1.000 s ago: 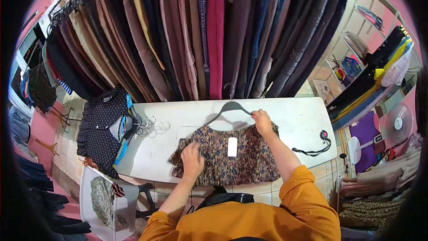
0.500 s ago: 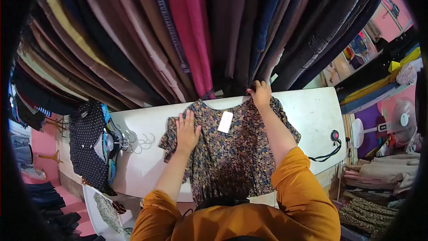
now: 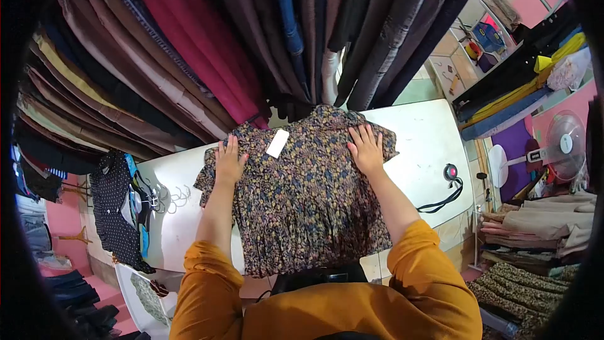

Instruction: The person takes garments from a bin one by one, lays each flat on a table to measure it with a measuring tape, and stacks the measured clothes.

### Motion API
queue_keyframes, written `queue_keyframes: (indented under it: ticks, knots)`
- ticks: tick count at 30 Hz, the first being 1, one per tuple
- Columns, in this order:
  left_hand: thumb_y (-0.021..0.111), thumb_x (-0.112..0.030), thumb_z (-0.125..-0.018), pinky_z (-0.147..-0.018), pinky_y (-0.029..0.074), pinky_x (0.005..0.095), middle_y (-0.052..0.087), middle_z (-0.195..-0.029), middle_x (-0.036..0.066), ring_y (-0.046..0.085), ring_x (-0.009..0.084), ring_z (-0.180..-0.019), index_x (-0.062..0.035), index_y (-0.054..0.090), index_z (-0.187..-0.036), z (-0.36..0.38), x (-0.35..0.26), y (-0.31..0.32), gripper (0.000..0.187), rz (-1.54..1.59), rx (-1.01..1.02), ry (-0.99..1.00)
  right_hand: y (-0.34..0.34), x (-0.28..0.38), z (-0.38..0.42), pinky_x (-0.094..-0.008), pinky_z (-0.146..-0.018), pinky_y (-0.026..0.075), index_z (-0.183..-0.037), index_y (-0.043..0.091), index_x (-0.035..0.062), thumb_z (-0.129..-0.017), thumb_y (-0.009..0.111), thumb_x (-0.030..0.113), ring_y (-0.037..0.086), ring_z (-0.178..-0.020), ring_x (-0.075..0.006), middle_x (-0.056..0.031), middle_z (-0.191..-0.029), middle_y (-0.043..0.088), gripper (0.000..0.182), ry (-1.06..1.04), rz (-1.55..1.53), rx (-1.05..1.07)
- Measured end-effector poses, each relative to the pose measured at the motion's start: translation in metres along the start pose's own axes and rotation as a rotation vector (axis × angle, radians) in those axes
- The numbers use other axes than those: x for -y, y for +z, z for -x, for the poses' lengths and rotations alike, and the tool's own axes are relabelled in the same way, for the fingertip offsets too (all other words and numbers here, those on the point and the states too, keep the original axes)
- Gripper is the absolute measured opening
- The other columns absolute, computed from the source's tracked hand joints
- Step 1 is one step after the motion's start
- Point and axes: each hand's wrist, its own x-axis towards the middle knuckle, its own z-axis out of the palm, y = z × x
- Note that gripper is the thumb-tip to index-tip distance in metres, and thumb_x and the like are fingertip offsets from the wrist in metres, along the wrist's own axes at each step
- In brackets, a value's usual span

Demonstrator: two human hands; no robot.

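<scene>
A dark floral blouse [image 3: 302, 201] lies spread on the white table, its lower edge reaching the near side by my body. Flat on its left shoulder rests my left hand [image 3: 230, 162], fingers stretched out. My right hand [image 3: 366, 148] presses on the right shoulder and sleeve with its fingers spread. Between the hands, a blank-looking white tag [image 3: 277, 143] sits on the cloth near the neckline. Neither hand grips anything.
Trousers [image 3: 189, 56] hang in a dense row beyond the white table [image 3: 428, 145]. Polka-dot clothing [image 3: 110, 204] and metal hangers [image 3: 170, 199] are at the left. A black corded device [image 3: 450, 172] lies right, near a fan [image 3: 563, 145] and folded clothes [image 3: 541, 223].
My right hand has come down from the collar area to the right shoulder. The blouse lies flatter and wider, its neckline less open. My view has shifted to the right.
</scene>
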Motion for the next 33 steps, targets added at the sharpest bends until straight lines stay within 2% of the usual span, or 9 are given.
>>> queue_keyframes:
  ticks: [5,7,14,18,22,26,28,30,33]
  knots:
    - [0.055,-0.030,-0.087,-0.108,0.015,0.0560,0.025,-0.148,0.012,0.019,0.0380,-0.136,-0.0076,0.038,-0.136,0.062,-0.035,-0.008,0.057,-0.105,-0.266,-0.079,-0.018,-0.028,0.010,-0.0546,-0.109,0.017,-0.141,0.034,0.0244,-0.092,0.045,0.040,0.029,-0.134,-0.0305,-0.0114,-0.142,0.037,0.053,-0.064,-0.127,0.017]
    - [0.055,-0.029,-0.087,-0.108,0.013,0.0573,0.025,-0.147,0.016,0.018,0.0403,-0.136,-0.0074,0.038,-0.137,0.114,-0.054,-0.006,0.057,-0.017,-0.327,-0.025,-0.038,-0.043,0.042,-0.0632,-0.104,0.019,-0.138,0.038,0.0232,-0.088,0.053,0.033,0.029,-0.133,-0.0325,-0.0116,-0.141,0.037,0.053,0.036,-0.111,0.043]
    - [0.052,-0.033,-0.088,-0.108,0.010,0.0585,0.023,-0.148,0.019,0.015,0.0421,-0.136,-0.0056,0.032,-0.140,0.206,-0.080,0.025,0.063,0.115,-0.139,-0.228,-0.078,-0.118,0.085,-0.0691,-0.100,0.019,-0.124,0.053,0.0169,-0.081,0.061,0.024,0.029,-0.133,-0.0317,-0.0074,-0.142,0.037,0.044,0.228,0.071,0.218]
    - [0.051,-0.032,-0.088,-0.108,0.009,0.0578,0.020,-0.149,0.018,0.015,0.0422,-0.136,-0.0087,0.032,-0.141,0.205,-0.093,0.026,0.061,0.011,-0.190,-0.217,-0.084,-0.190,0.102,-0.0695,-0.099,0.020,-0.126,0.049,0.0151,-0.076,0.064,0.023,0.028,-0.133,-0.0361,-0.0146,-0.139,0.038,0.053,0.514,0.119,-0.048]
    - [0.053,-0.032,-0.087,-0.108,0.014,0.0571,0.019,-0.149,0.018,0.017,0.0393,-0.137,-0.0080,0.030,-0.142,0.212,-0.094,0.033,0.064,0.120,-0.160,-0.234,-0.118,-0.227,0.127,-0.0550,-0.093,0.039,-0.127,0.047,0.0151,-0.071,0.064,0.022,0.038,-0.120,-0.0400,-0.0170,-0.135,0.038,0.059,0.798,0.031,0.142]
    - [0.057,-0.031,-0.085,-0.109,0.019,0.0490,0.023,-0.148,0.019,0.024,0.0377,-0.135,-0.0061,0.029,-0.142,0.227,-0.077,0.040,0.069,0.171,-0.172,-0.270,-0.120,-0.231,0.133,-0.0449,-0.087,0.045,-0.120,0.052,0.0085,-0.068,0.068,0.020,0.050,-0.102,-0.0379,-0.0189,-0.116,0.050,0.055,0.658,-0.071,0.157]
    - [0.060,-0.026,-0.082,-0.105,0.028,0.0450,0.038,-0.139,0.020,0.036,0.0378,-0.126,-0.0023,0.040,-0.134,0.225,-0.081,0.033,0.061,0.122,-0.277,-0.245,-0.116,-0.211,0.126,-0.0368,-0.080,0.049,-0.112,0.053,0.0015,-0.062,0.076,0.024,0.060,-0.089,-0.0282,-0.0176,-0.098,0.061,0.060,0.527,-0.435,0.037]
    - [0.062,-0.020,-0.080,-0.095,0.037,0.0439,0.052,-0.120,0.020,0.049,0.0357,-0.109,0.0018,0.051,-0.120,0.217,-0.092,0.014,0.046,0.278,-0.381,-0.197,-0.110,-0.169,0.117,-0.0315,-0.077,0.049,-0.108,0.054,0.0022,-0.062,0.079,0.027,0.061,-0.084,-0.0212,-0.0118,-0.092,0.062,0.058,0.525,-0.868,0.230]
    - [0.063,-0.011,-0.082,-0.073,0.050,0.0314,0.060,-0.103,0.014,0.062,0.0250,-0.085,-0.0010,0.060,-0.108,0.195,-0.119,0.013,0.027,0.918,-0.222,-0.176,-0.113,-0.074,0.104,-0.0275,-0.073,0.048,-0.107,0.051,0.0041,-0.064,0.080,0.019,0.058,-0.084,-0.0130,-0.0058,-0.094,0.060,0.054,0.240,-1.058,0.463]
